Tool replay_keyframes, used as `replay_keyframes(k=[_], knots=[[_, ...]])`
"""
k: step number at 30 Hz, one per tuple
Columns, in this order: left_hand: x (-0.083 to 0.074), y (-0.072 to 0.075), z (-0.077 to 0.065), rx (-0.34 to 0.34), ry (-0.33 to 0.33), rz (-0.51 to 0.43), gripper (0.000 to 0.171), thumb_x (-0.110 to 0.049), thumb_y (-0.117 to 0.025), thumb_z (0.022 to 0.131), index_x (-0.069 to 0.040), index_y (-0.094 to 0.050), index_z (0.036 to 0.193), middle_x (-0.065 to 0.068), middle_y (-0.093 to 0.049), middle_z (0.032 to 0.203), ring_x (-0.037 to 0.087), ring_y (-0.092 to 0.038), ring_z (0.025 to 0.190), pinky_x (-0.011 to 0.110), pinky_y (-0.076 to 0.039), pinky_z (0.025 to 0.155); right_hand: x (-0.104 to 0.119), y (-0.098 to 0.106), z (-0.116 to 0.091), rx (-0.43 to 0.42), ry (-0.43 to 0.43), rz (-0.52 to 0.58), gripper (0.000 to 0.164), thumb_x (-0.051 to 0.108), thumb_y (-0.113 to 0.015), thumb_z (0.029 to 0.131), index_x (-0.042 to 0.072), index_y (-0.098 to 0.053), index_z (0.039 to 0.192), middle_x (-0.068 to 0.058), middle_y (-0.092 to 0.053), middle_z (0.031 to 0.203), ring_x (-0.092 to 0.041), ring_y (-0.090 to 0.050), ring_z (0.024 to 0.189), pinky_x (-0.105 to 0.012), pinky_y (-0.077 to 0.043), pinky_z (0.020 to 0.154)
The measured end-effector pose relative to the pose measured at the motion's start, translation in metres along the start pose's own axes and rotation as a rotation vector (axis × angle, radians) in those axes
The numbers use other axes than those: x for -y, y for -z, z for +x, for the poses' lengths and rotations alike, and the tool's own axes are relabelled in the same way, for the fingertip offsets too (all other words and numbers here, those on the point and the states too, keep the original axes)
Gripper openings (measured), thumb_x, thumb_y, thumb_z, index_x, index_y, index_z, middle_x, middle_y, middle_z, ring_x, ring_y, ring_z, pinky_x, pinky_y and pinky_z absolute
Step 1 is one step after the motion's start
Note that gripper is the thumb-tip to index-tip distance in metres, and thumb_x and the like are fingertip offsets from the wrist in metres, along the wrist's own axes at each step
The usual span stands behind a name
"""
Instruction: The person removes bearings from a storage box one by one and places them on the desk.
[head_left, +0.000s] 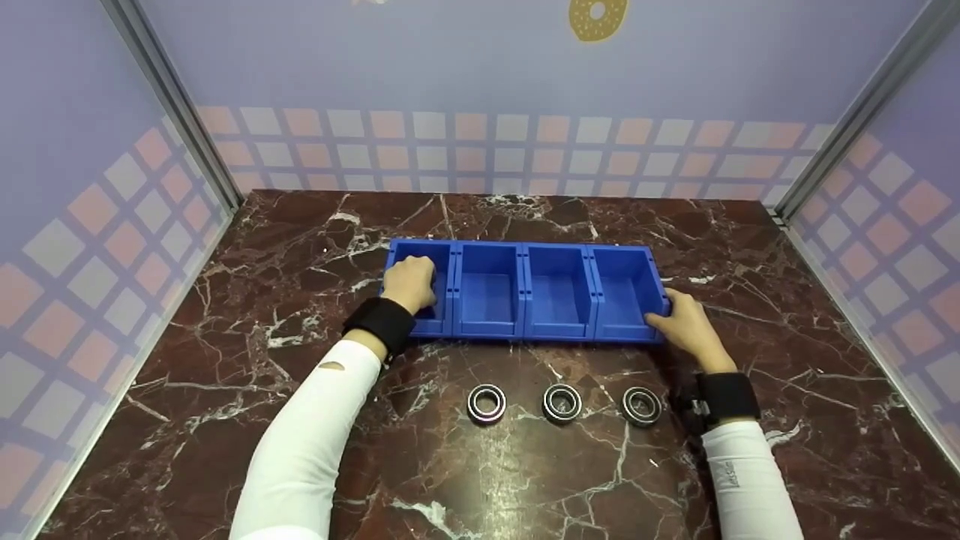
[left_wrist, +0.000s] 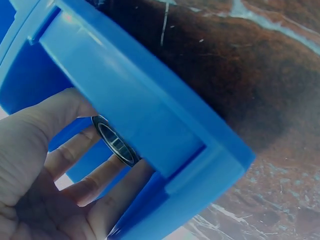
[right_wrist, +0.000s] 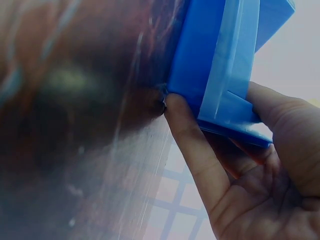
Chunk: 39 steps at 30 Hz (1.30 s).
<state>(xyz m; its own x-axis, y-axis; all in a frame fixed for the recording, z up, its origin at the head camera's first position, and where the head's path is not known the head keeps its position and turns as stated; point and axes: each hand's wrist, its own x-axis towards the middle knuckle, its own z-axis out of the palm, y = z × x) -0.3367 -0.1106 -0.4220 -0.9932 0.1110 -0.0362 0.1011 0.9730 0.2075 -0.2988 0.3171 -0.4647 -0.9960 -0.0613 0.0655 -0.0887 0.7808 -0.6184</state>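
Observation:
A row of joined blue storage bins (head_left: 487,330) lies across the table. My left hand (head_left: 411,283) reaches down into the leftmost bin. In the left wrist view, its thumb and fingers (left_wrist: 67,155) hold a ball bearing (left_wrist: 116,141) inside the bin, behind the low front wall (left_wrist: 120,100); part of the ring is hidden by that wall. At the other end, my right hand (head_left: 684,324) grips the outer side of the rightmost bin (head_left: 626,281). Its thumb lies over the rim, and in the right wrist view a fingertip (right_wrist: 175,102) is at the bin's lower edge (right_wrist: 182,95).
Three more bearings stand apart in a row on the dark marbled table in front of the bins: a left one (head_left: 487,404), a middle one (head_left: 562,403) and a right one (head_left: 641,406). Patterned panels (head_left: 495,150) enclose the table at the back and both sides.

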Motion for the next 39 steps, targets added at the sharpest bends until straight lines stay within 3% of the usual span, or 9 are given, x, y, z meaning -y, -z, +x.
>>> replay_keyframes(k=[18, 29, 39], knots=[[-0.001, 0.019, -0.002, 0.027, -0.008, -0.032, 0.039, -0.016, -0.081, 0.08, -0.004, -0.073, 0.117, 0.021, -0.073, 0.126, 0.044, -0.07, 0.115, 0.056, -0.058, 0.093, 0.0, 0.0, -0.001, 0.004, 0.005, 0.009, 0.049, 0.006, -0.066, 0.089, -0.016, -0.055, 0.132, -0.038, -0.068, 0.115, -0.04, -0.069, 0.099, -0.051, -0.055, 0.089], [-0.001, 0.033, -0.004, 0.013, -0.024, -0.037, 0.041, -0.018, -0.081, 0.079, -0.007, -0.073, 0.118, 0.021, -0.071, 0.129, 0.044, -0.067, 0.119, 0.055, -0.056, 0.097, 0.001, 0.0, -0.002, -0.002, 0.005, -0.001, 0.049, 0.008, -0.066, 0.088, -0.015, -0.057, 0.131, -0.036, -0.07, 0.113, -0.039, -0.07, 0.097, -0.048, -0.056, 0.086], [-0.002, 0.046, -0.005, 0.01, -0.021, -0.047, 0.04, -0.017, -0.08, 0.08, -0.007, -0.074, 0.119, 0.021, -0.072, 0.126, 0.043, -0.068, 0.118, 0.054, -0.056, 0.097, 0.001, -0.001, -0.002, 0.006, 0.0, 0.014, 0.05, 0.006, -0.066, 0.088, -0.016, -0.056, 0.132, -0.038, -0.068, 0.115, -0.041, -0.069, 0.099, -0.054, -0.055, 0.089]])
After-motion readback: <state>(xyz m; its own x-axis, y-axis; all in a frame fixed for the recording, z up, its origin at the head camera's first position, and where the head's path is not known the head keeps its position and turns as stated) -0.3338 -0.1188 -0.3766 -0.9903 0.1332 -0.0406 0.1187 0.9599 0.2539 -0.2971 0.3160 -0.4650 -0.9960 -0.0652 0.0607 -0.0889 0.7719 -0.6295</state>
